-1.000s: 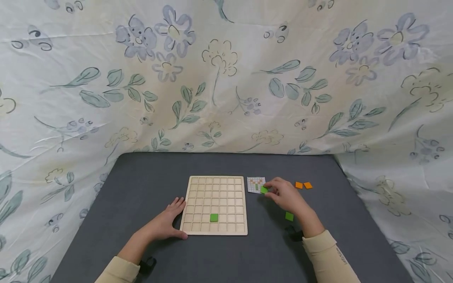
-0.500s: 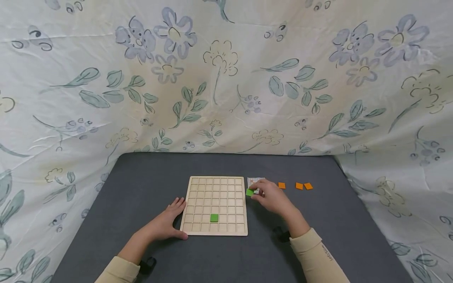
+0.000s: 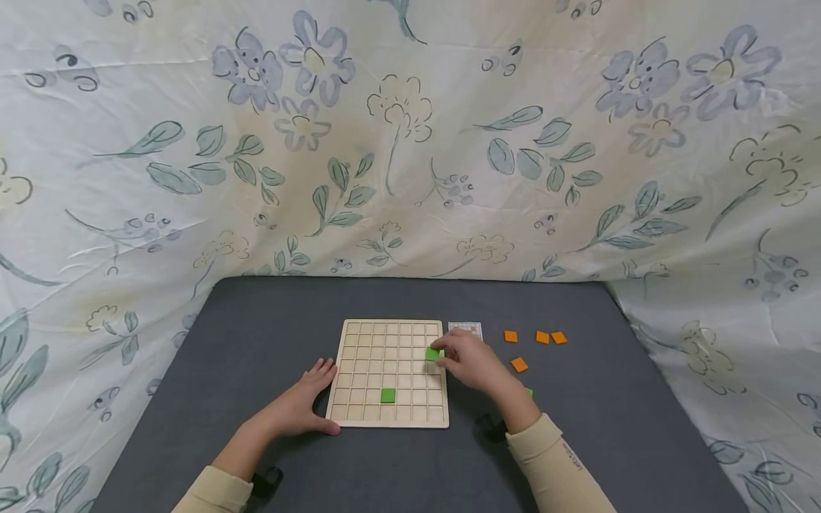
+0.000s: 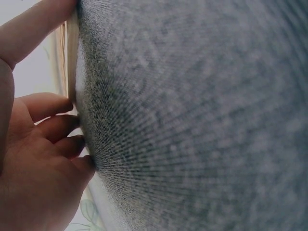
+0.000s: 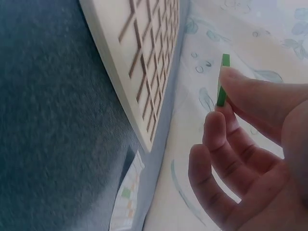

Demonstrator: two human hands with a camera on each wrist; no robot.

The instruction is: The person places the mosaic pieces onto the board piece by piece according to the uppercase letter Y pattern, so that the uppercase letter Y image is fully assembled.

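A wooden grid board [image 3: 359, 356] lies flat on the dark table, with one green tile [image 3: 388, 395] in a cell of its lower part. My left hand [image 3: 298, 406] rests against the board's left side, thumb at the near corner and fingers spread along the edge. Between thumb and fingertips, my right hand [image 3: 471, 362] pinches a second green square tile [image 3: 432, 354] over the right side of the board. In the right wrist view that thin tile [image 5: 223, 91] is seen edge-on, raised above the board. A printed pattern card [image 3: 465, 327] beside the board is partly covered by my right hand.
Several loose orange tiles [image 3: 519, 365] lie on the table [image 3: 577, 427] right of the card. Another green tile [image 3: 529, 392] shows only a corner behind my right wrist. A floral cloth [image 3: 410, 142] hangs behind the table.
My right hand has carried the green tile leftward from over the card to above the board's right side, uncovering orange tiles. My left hand has stayed in place.
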